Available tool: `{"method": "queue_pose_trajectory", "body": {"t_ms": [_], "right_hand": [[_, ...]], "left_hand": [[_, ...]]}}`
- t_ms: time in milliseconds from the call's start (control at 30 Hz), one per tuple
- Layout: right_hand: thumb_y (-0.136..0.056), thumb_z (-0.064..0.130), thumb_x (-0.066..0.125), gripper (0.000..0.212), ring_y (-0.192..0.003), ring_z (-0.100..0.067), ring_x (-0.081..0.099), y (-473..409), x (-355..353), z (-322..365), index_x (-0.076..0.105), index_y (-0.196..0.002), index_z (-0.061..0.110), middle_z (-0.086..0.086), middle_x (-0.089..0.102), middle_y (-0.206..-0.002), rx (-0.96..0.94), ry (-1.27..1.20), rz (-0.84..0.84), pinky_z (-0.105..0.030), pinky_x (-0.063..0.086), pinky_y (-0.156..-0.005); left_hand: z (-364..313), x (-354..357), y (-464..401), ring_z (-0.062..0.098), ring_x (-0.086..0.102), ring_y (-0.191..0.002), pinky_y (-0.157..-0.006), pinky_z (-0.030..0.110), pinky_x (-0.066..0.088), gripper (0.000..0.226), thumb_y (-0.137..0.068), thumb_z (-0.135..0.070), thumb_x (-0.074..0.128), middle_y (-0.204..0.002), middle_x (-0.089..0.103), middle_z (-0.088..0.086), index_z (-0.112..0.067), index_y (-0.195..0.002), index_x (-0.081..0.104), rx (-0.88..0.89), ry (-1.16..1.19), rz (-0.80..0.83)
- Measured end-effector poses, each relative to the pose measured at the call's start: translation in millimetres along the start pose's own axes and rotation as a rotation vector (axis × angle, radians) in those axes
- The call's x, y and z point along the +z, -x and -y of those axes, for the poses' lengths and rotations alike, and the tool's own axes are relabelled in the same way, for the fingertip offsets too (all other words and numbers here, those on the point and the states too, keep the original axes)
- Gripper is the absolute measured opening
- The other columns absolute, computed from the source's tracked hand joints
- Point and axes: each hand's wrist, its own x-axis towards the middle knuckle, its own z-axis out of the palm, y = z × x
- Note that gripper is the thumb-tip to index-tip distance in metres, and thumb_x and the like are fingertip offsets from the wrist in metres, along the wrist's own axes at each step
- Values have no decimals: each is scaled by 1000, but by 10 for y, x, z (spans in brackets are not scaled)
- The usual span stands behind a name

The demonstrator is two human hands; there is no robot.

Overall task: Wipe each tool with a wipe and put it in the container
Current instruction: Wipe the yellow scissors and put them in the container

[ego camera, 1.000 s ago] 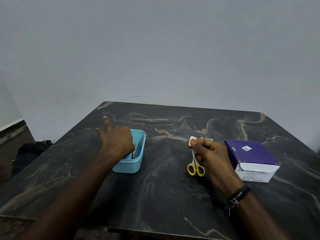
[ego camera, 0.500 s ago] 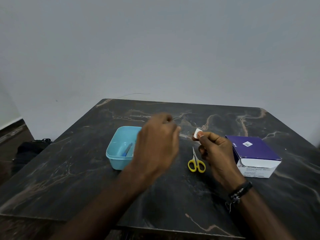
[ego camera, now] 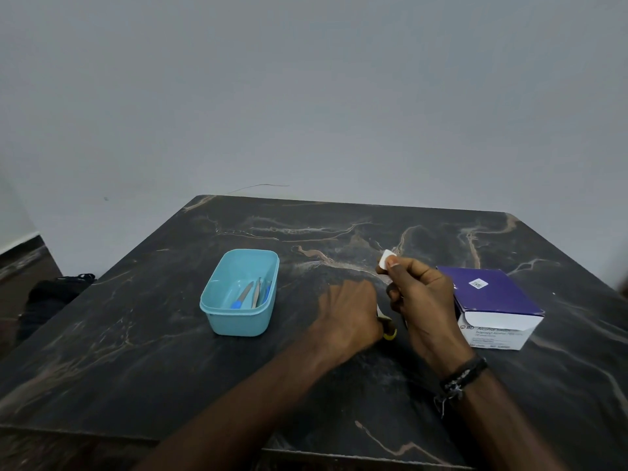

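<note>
**Left hand down on the scissors, wipe pinched in the right**

Bare dark marble table lies open at the near left edge. The left hand reaches across, fingers covering the yellow-handled scissors; its grip cannot be told. Just beside it, the right hand pinches a white wipe. Left sits the blue container holding tools; right, the purple swab box.

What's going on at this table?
A person is cleaning small tools. The right hand pinches a white wipe. The left hand is down over the yellow-handled scissors on the table, apparently picking them up. A few tools already lie in the blue container. A purple box sits to the right.
</note>
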Motion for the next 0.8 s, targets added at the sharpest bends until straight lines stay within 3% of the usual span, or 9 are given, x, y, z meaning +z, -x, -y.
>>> {"method": "queue_pose_trajectory", "body": {"t_ms": [167, 267, 433, 500, 633, 800], "right_hand": [[-93, 11, 59, 17, -47, -10, 33, 4, -5, 7, 70, -81, 10, -19, 51, -81, 6, -9, 3, -19, 29, -41], [-93, 11, 59, 16, -46, -9, 33, 6, -6, 11, 70, -82, 7, -19, 50, -79, 3, 0, 8, -19, 28, -41], [-93, 11, 59, 15, -47, -10, 35, -3, -13, -6, 70, -83, 8, -17, 53, -77, 2, 31, 18, -19, 29, -42], [-93, 11, 60, 13, -48, -10, 37, 0, -14, -9, 70, -87, 5, -12, 53, -68, 14, 49, 37, -18, 31, -42], [-91, 12, 62, 13, -44, -6, 39, 22, 2, -23, 70, -81, 9, 1, 50, -54, 34, 62, 78, -15, 30, -39], [-90, 15, 64, 14, -51, -8, 39, 19, 8, -54, 72, -78, 12, 3, 55, -55, -1, 137, 77, -19, 31, -46]], "left_hand": [[-9, 11, -85, 27, 60, -91, -71, 33, 42, 31, -85, -38, 67, -92, 58, 6, -14, -91, 49, -22, 0, 56], [21, -33, -130, 24, 64, -67, -65, 33, 54, 31, -83, -33, 70, -82, 62, 5, -13, -79, 48, -58, 76, 128], [194, 21, -214, 23, 67, -57, -61, 37, 62, 16, -86, -13, 68, -71, 68, 14, 0, -94, 64, -135, 434, 159], [263, 62, -222, 21, 64, -56, -56, 36, 61, 16, -87, -8, 64, -76, 70, 21, 2, -100, 64, -143, 588, 144], [344, 173, -197, 18, 63, -52, -43, 28, 54, 12, -87, -6, 67, -80, 69, 23, -2, -93, 57, -113, 915, -2], [360, 232, -207, 21, 65, -55, -48, 30, 55, 25, -86, -6, 70, -83, 70, 22, 0, -100, 50, -123, 1353, -255]]}}
